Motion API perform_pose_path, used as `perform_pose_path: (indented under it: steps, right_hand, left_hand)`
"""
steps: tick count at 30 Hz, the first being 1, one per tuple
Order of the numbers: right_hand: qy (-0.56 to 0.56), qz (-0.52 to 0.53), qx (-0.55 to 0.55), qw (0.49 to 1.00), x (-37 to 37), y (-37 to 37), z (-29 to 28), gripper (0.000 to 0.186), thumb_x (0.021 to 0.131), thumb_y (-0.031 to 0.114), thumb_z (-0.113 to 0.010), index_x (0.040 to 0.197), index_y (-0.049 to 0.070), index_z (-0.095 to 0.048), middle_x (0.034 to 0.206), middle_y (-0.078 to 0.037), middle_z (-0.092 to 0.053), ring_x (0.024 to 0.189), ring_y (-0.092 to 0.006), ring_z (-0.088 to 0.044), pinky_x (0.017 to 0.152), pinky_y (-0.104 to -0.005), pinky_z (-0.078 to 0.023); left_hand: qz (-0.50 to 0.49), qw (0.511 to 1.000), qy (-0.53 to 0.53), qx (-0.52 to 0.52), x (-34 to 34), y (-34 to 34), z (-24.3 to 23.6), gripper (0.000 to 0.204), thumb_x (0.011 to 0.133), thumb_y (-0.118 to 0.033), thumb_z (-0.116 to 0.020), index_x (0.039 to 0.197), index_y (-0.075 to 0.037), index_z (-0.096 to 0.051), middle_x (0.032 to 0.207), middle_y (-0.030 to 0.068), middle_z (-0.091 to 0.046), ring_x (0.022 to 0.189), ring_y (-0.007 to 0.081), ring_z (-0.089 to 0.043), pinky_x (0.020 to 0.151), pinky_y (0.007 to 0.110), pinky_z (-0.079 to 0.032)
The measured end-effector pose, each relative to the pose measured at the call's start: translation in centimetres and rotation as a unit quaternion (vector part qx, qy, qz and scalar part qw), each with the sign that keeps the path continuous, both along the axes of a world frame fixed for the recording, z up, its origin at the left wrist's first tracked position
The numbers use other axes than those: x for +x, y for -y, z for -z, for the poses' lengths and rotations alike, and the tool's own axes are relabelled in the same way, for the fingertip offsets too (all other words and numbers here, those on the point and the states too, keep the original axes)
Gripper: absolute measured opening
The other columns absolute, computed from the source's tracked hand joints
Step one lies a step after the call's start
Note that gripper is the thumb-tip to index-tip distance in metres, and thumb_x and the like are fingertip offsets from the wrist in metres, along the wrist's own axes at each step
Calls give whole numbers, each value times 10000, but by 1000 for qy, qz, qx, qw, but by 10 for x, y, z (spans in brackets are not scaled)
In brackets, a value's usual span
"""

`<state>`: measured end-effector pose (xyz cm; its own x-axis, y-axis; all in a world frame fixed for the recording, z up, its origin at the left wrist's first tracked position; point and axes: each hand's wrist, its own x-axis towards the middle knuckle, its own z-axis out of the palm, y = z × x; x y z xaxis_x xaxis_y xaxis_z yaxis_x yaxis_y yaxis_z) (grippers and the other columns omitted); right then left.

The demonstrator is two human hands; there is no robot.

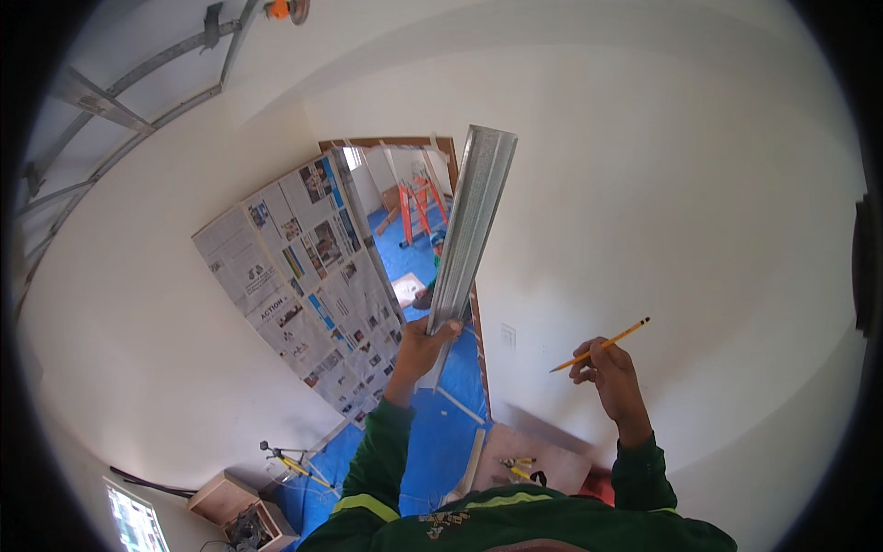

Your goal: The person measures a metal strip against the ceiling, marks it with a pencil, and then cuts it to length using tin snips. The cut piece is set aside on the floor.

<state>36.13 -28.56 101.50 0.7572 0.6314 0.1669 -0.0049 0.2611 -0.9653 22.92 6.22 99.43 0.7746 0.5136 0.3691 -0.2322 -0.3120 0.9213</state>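
Presently, the left grip (425, 351) is clamped around the metal channel (478, 202), near to its lower end, so most of its length rises above this grip, upright with a small tilt to the right. Well to the right of it, the right grip (609, 373) is closed on a yellow pencil (607, 343), which stays apart from the channel. As I judge, the main danger is that the channel swings, because only one grip holds it, and so low; its top could then scratch the white wall (662, 184), or the newspaper-covered panel (290, 281) left of the left grip. If it slides down, thin metal edges could cut bare skin. Also, a loose pinch could drop the pencil onto the blue floor covering (432, 460), below both grips.
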Motion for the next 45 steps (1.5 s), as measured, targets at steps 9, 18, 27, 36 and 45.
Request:
perform_pose_path:
  steps: [9,18,27,36,45]
  right_hand:
    - [-22,-19,-41,999,25,-6,10,445,1174,424,-523,1103,13,-680,981,-61,-686,896,-141,-689,791,-303,-559]
    - [1,22,-78,997,42,-25,57,278,1151,294,-552,1223,59,-681,963,-68,-728,874,-145,-699,776,-313,-555]
    - [-127,79,-174,973,52,-4,133,226,1144,272,-575,1244,108,-694,1019,-26,-716,924,-132,-682,811,-305,-547]
    - [-173,81,-214,958,56,3,170,229,1138,281,-583,1232,107,-699,1013,-24,-706,921,-128,-682,793,-300,-542]
    - [-100,61,-277,954,45,-30,157,268,1120,317,-613,1208,84,-710,1006,-32,-716,901,-123,-693,768,-299,-549]
  left_hand:
    - [-37,993,-84,-71,33,24,66,422,1077,-376,-721,1073,44,-760,903,68,-720,852,153,-688,801,334,-554]
    - [-116,963,97,-222,66,-16,92,394,1108,-404,-660,1208,-28,-727,900,31,-690,817,119,-631,746,305,-534]
    - [-186,827,188,-495,55,-110,146,468,1088,-586,-628,1237,-142,-629,1037,8,-625,979,221,-613,904,485,-553]
    - [-211,780,189,-558,37,-126,182,452,1057,-642,-636,1179,-206,-645,1055,-38,-633,1116,211,-611,1025,553,-513]
    - [-280,779,174,-533,-10,-131,231,512,1085,-596,-633,1267,-118,-611,1137,37,-590,1094,252,-576,1019,432,-511]
